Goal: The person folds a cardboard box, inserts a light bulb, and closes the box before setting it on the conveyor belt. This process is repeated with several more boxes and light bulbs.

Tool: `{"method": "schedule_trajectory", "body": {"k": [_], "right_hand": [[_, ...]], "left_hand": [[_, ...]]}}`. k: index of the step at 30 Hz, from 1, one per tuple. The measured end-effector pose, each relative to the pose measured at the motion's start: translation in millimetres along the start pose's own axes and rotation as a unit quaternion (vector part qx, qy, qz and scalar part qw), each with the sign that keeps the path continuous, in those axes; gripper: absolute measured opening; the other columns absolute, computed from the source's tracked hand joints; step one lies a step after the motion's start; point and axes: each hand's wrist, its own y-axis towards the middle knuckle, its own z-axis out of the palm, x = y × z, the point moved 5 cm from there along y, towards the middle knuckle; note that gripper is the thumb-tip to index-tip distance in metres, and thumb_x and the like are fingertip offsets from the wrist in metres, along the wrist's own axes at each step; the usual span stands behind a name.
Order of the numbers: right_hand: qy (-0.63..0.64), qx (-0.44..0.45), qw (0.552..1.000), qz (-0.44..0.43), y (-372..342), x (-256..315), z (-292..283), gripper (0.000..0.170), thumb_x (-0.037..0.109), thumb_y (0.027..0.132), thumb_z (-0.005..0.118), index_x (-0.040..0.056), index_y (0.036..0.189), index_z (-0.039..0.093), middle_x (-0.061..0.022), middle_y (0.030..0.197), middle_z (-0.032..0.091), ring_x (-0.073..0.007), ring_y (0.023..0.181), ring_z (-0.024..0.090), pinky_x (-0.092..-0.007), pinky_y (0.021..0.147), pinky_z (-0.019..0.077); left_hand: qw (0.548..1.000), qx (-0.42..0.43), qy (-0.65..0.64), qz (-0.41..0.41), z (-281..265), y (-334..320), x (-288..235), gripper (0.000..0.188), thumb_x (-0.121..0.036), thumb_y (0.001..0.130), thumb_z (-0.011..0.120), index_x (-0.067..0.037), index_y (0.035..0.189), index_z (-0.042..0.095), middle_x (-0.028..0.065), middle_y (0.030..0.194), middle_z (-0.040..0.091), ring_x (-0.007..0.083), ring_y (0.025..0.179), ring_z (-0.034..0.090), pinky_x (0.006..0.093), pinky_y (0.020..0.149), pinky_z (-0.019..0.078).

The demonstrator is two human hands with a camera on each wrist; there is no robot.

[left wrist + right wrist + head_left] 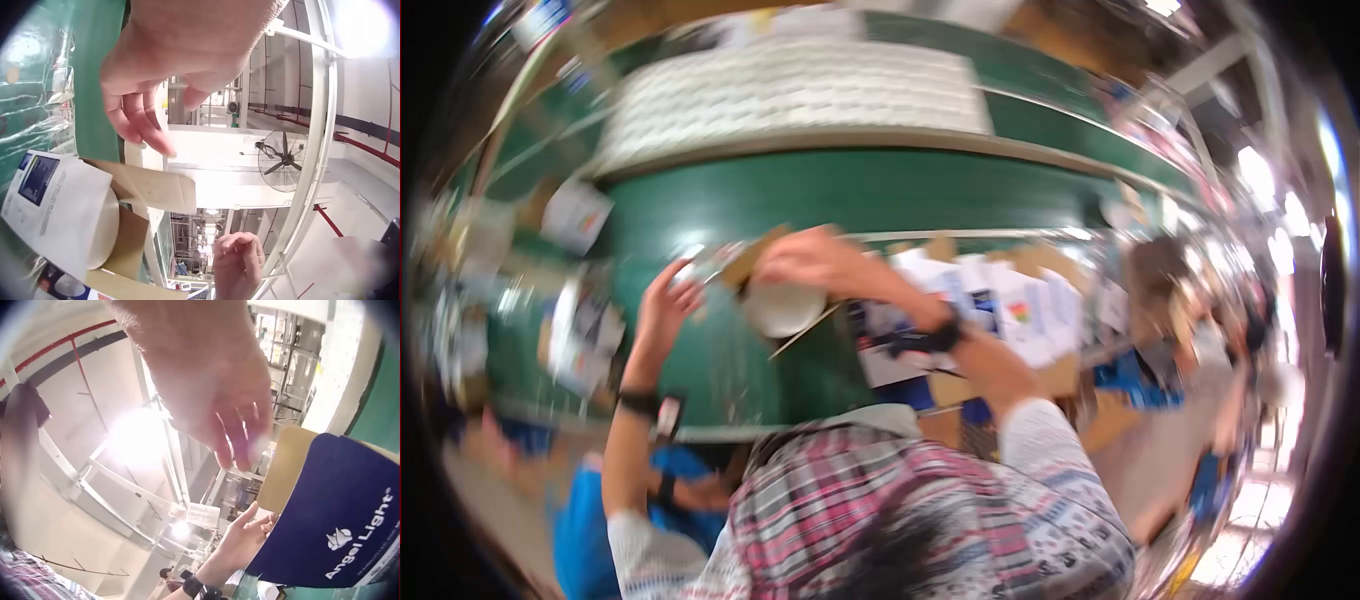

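An upright cardboard box stands with its flaps raised on the green table. The right wrist view shows its dark blue side (337, 506), lettered "Angel Light", and the left wrist view its white printed side (62, 200). Inside sits a white round item (785, 310). My right hand (825, 262) hovers above the box's far rim, fingers bent downward, with nothing visible in them. To the left of the box, my left hand (666, 308) is raised with fingers loosely curled and holds nothing. A raised brown flap (153, 185) lies just below the left fingertips in the left wrist view.
White printed cartons (1025, 310) stand in a row right of the box. A white egg-crate tray (800, 90) spans the raised shelf behind. More cartons (580, 335) sit at the left. Another person's arm (700, 493) shows below my left forearm.
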Motion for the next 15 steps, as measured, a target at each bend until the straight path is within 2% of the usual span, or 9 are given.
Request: {"method": "schedule_trajectory", "body": {"k": [2,3,4,5,6,8,11,14,15], "right_hand": [[-0.001,0.160,0.984,0.077,11,-36,26,0.024,0.024,0.084,0.055,0.0045,0.090,0.068,-0.0117,0.089,0.065,-0.0238,0.083,0.061,-0.0341,0.075,0.0478],[0.135,0.139,0.975,0.104,1,-56,37,0.024,0.025,0.081,0.059,0.0042,0.090,0.068,-0.0089,0.087,0.065,-0.0207,0.077,0.060,-0.0319,0.070,0.0484],[0.281,0.111,0.945,0.129,-11,-74,47,0.025,0.025,0.078,0.063,0.0040,0.090,0.069,-0.0060,0.085,0.066,-0.0177,0.071,0.060,-0.0296,0.065,0.0490],[0.408,0.082,0.897,0.147,-23,-93,58,0.026,0.026,0.075,0.067,0.0037,0.090,0.069,-0.0032,0.083,0.067,-0.0146,0.065,0.059,-0.0274,0.060,0.0496],[0.191,0.167,0.966,-0.055,-12,-119,72,0.026,0.022,0.080,0.064,0.0022,0.097,0.067,-0.0028,0.087,0.066,-0.0133,0.071,0.059,-0.0271,0.065,0.0489],[0.048,0.194,0.980,0.017,3,-135,89,0.025,0.024,0.080,0.064,0.0034,0.094,0.067,-0.0041,0.088,0.066,-0.0145,0.073,0.060,-0.0284,0.067,0.0486],[-0.164,0.282,0.923,0.203,5,-112,71,0.024,0.027,0.080,0.063,0.0052,0.090,0.066,-0.0061,0.091,0.066,-0.0164,0.076,0.060,-0.0302,0.071,0.0482],[-0.206,0.300,0.901,0.236,4,-98,63,0.024,0.030,0.079,0.063,0.0071,0.085,0.066,-0.0080,0.093,0.067,-0.0182,0.079,0.060,-0.0320,0.074,0.0478],[-0.099,0.193,0.955,0.200,1,-124,71,0.024,0.030,0.078,0.064,0.0081,0.088,0.067,-0.0080,0.091,0.067,-0.0176,0.076,0.061,-0.0309,0.071,0.0483]], "left_hand": [[0.999,-0.039,0.008,0.010,3,-7,2,0.040,-0.023,0.094,0.043,-0.008,0.130,0.046,0.0062,0.095,0.058,0.0145,0.088,0.057,0.0277,0.080,0.0454],[0.978,0.198,-0.060,0.021,-17,8,18,0.044,-0.021,0.093,0.044,-0.008,0.134,0.041,0.0080,0.102,0.058,0.0153,0.094,0.057,0.0277,0.082,0.0451],[0.995,0.034,0.078,0.049,14,-11,11,0.052,-0.019,0.090,0.048,-0.006,0.138,0.033,0.0126,0.115,0.055,0.0172,0.098,0.056,0.0304,0.083,0.0450],[0.984,0.020,0.158,0.075,13,-7,20,0.057,-0.019,0.087,0.052,-0.004,0.138,0.032,0.0147,0.124,0.048,0.0222,0.105,0.053,0.0354,0.088,0.0421],[0.967,0.001,0.237,0.098,12,-4,29,0.062,-0.018,0.083,0.055,-0.003,0.138,0.032,0.0168,0.133,0.042,0.0273,0.112,0.050,0.0405,0.093,0.0391],[0.946,0.074,0.257,0.185,1,0,44,0.053,-0.028,0.092,0.047,-0.002,0.136,0.036,0.0145,0.128,0.049,0.0246,0.118,0.046,0.0406,0.095,0.0370],[0.849,0.045,0.480,0.217,-25,33,60,0.034,-0.019,0.096,0.047,-0.015,0.129,0.050,0.0286,0.138,0.026,0.0345,0.117,0.043,0.0380,0.087,0.0492],[0.874,0.004,0.413,0.256,-72,100,65,0.046,-0.025,0.092,0.048,0.002,0.129,0.046,0.0182,0.121,0.053,0.0257,0.111,0.050,0.0371,0.094,0.0384],[0.881,-0.034,0.408,0.237,-22,72,53,0.041,-0.022,0.092,0.049,0.004,0.124,0.049,0.0183,0.122,0.052,0.0267,0.111,0.049,0.0378,0.095,0.0375]]}}
